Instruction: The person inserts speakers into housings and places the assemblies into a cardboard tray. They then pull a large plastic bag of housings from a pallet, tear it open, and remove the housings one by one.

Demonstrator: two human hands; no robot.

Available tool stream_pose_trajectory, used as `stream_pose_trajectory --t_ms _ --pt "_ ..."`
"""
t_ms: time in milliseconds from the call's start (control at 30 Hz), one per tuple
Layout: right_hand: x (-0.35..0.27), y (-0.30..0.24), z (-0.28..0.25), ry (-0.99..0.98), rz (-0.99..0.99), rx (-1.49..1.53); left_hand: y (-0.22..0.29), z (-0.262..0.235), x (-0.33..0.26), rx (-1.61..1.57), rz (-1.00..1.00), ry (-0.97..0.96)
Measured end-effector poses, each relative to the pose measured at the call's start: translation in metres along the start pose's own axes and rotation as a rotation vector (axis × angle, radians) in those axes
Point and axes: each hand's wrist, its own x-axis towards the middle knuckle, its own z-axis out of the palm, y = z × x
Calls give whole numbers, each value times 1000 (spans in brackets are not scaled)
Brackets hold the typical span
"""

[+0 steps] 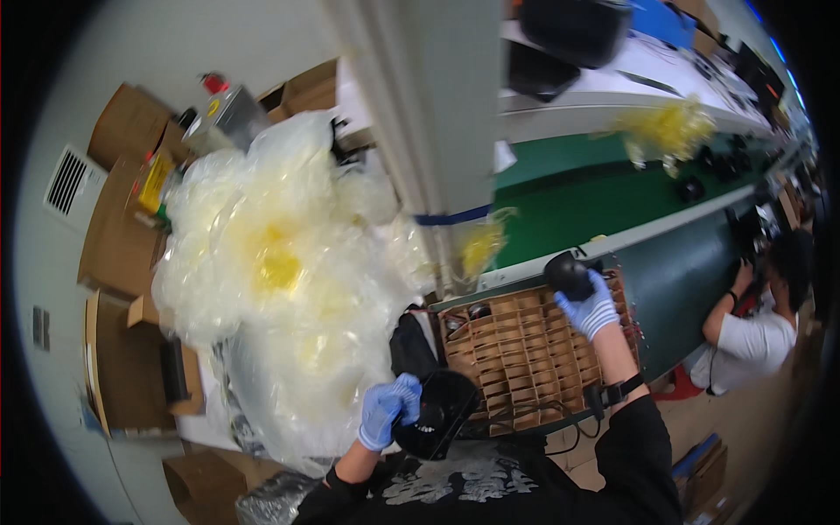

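My left hand [387, 411], in a blue and white glove, is closed on the edge of a large black plastic housing [448, 411] in front of my body. My right hand [590, 308], gloved the same way, reaches forward and grips a smaller rounded black part [567, 275]. That part is above the far right of a cardboard divider grid [516, 350] with many small cells. A few dark pieces sit in the grid's far left cells. Neither black piece shows clearly enough to name its exact kind.
A heap of clear and yellowish plastic bags [280, 236] covers the left side. A pillar [446, 131] stands ahead, beside a green conveyor belt [560, 210] carrying black parts and a yellow bag. Cardboard boxes [122, 236] line the left wall. Another person [752, 341] sits at the right.
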Motion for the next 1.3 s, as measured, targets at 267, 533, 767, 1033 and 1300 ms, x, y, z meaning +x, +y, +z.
stream_pose_trajectory --t_ms 267,533,767,1033,1300 --pt "100 -144 26 157 -511 -126 37 -1 34 241 362 -153" --pt "-90 64 90 -784 -82 -1039 37 1 26 72 320 -139" --pt "-155 95 116 -590 -382 -1419 40 19 18 -43 262 -161" --pt "-172 125 101 -516 75 -676 34 21 -3 -823 387 22" --pt "-156 132 117 -651 224 -555 36 -48 -16 -1168 238 -62"
